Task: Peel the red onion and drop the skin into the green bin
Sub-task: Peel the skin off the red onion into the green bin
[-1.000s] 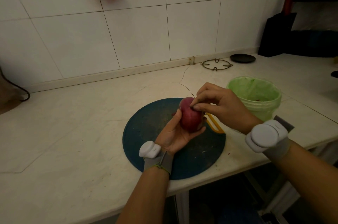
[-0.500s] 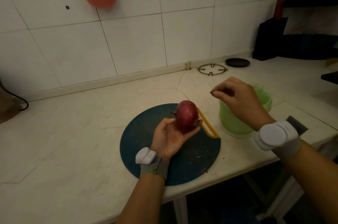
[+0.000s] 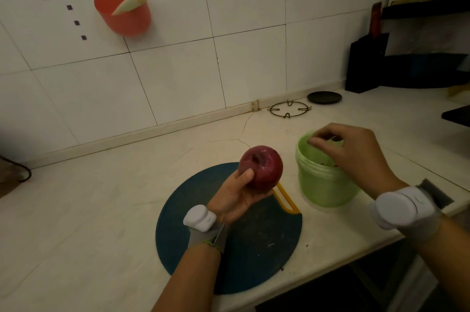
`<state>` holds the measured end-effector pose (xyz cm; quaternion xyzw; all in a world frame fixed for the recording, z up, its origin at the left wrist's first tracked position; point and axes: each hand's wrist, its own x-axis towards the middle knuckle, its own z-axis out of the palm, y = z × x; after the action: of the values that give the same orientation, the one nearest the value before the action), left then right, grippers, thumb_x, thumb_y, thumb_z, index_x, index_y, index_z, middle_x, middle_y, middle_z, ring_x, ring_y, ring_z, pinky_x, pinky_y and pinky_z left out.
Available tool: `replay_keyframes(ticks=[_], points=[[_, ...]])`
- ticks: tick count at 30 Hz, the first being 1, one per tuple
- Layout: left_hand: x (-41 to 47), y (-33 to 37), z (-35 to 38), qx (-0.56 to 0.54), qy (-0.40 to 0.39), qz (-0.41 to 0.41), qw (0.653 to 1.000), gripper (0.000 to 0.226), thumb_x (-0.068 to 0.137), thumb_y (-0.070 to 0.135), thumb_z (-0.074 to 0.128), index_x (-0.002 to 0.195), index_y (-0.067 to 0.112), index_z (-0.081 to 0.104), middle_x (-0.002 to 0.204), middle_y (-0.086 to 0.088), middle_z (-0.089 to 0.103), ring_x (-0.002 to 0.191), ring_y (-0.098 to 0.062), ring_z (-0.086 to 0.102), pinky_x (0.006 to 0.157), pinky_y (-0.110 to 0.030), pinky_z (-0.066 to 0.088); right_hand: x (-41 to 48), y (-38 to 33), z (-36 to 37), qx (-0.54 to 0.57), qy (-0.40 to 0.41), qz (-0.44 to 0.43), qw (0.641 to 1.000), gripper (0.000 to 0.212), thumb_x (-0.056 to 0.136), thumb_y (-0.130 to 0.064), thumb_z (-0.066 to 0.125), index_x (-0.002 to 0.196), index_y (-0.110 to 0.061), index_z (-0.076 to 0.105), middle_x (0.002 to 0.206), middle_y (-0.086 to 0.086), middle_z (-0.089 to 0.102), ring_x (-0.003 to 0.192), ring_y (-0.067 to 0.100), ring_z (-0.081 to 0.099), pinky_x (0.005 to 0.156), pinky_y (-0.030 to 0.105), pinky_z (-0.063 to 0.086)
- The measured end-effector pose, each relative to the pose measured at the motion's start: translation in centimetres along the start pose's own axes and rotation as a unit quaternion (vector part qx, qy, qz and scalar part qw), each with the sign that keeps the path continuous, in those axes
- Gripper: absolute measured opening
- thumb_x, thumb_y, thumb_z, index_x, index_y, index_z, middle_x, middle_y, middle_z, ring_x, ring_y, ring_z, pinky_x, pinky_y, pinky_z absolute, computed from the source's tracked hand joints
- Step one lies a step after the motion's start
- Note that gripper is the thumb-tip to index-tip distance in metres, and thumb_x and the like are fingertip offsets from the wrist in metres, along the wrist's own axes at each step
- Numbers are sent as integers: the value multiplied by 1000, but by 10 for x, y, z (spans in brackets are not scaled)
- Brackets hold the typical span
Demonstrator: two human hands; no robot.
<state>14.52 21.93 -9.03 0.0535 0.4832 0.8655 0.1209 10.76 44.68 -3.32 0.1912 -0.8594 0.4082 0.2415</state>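
Red onion (image 3: 262, 167) being peeled, scrap going to the bin.
The left hand (image 3: 237, 193) is cupping the onion at frame centre, above the round board (image 3: 254, 248), likely keeping it ready for more peeling. The right hand (image 3: 356, 156) is hovering over the green bin (image 3: 323, 184), fingertips pinched together; any skin between them is too small to tell.

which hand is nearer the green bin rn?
Right. The right hand hovers directly over the green bin, fingertips above its open mouth. The left hand is off to the bin's left, over the cutting board, holding the red onion.
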Motion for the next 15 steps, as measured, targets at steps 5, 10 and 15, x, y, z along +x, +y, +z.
replay_keyframes(ticks=[5, 10, 15], points=[[11, -4, -12, 10, 3, -4, 1000, 92, 39, 41, 93, 119, 19, 53, 117, -15, 59, 98, -27, 67, 74, -34, 58, -10, -21, 24, 13, -137, -151, 979, 28, 71, -37, 73, 91, -27, 57, 101, -12, 59, 94, -2, 51, 76, 8, 42], [11, -9, -19, -63, -10, 9, 998, 79, 63, 48, 81, 129, 15, 54, 123, -19, 62, 114, -35, 59, 85, -42, 54, -17, -41, 49, 10, -169, -170, 971, 44, 66, -33, 79, 84, -35, 39, 102, -4, 58, 90, 8, 52, 75, 17, 45], [6, -8, -27, -115, -15, 22, 993, 54, 82, 39, 59, 128, 12, 57, 130, -24, 55, 119, -39, 54, 93, -46, 51, -18, -38, 67, 23, -124, -169, 977, 42, 65, -25, 81, 86, -19, 45, 102, -4, 58, 92, 13, 51, 75, 23, 45]])
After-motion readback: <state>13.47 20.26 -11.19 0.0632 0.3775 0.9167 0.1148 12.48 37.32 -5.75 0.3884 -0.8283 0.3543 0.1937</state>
